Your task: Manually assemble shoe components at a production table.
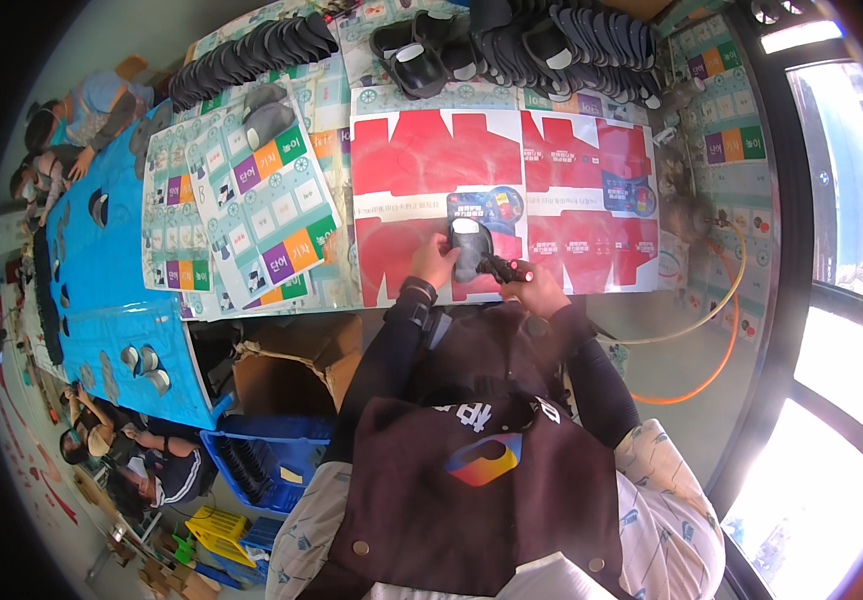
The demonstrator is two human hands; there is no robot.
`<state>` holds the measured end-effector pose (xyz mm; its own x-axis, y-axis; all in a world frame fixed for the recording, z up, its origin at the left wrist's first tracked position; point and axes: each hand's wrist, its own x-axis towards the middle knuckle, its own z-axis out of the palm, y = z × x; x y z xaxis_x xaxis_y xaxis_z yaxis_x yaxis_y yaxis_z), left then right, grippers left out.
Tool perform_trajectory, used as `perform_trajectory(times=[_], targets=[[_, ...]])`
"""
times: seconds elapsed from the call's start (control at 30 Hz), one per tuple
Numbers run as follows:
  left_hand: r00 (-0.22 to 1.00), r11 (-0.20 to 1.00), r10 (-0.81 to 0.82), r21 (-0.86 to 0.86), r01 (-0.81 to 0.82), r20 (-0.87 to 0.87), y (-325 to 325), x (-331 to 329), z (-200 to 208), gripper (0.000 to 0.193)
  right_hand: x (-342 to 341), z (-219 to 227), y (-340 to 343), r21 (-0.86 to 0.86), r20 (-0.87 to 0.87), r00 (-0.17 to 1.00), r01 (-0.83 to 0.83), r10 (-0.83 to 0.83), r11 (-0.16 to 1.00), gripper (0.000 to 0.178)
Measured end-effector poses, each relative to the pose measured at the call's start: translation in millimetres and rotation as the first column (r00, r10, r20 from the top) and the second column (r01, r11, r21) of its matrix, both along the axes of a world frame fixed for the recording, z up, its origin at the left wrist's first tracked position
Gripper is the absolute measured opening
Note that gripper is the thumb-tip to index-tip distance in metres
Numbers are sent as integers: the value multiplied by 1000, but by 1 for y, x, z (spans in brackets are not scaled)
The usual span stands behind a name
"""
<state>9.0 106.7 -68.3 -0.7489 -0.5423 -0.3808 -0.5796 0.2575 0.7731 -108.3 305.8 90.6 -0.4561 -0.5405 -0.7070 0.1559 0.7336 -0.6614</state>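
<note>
Over the near edge of the table, my left hand [434,262] is closed on the left side of a black curved piece [470,262] with a white patch near its top. From the right, my right hand [540,292] grips a slim black tool [505,269] with a red end. The tool's black end meets the lower right of the curved piece; I cannot make out its tip. Both lie above a printed sheet [402,150] with red cut-out shapes.
Rows of black curved pieces [252,62] line the table's far side, with more [592,50] at the far right. Loose sheets [272,215] lie left. An orange hose [717,370] hangs at right. Blue crates [262,465] stand lower left. People [167,475] sit by a blue table [117,260].
</note>
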Motion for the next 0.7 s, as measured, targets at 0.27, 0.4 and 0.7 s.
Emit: perform_trajectory(times=[0.27, 0.4, 0.7], targets=[[998, 999, -40, -12, 40, 50, -20, 9, -22, 33, -6, -30, -17, -129, -199, 980, -5, -20, 992, 28], [996, 991, 40, 125, -49, 75, -28, 20, -36, 31, -4, -32, -38, -62, -304, 952, 30, -48, 998, 30], [993, 999, 31, -47, -26, 112, -37, 19, -2, 30, -16, -39, -41, -113, -303, 952, -5, -30, 994, 31]])
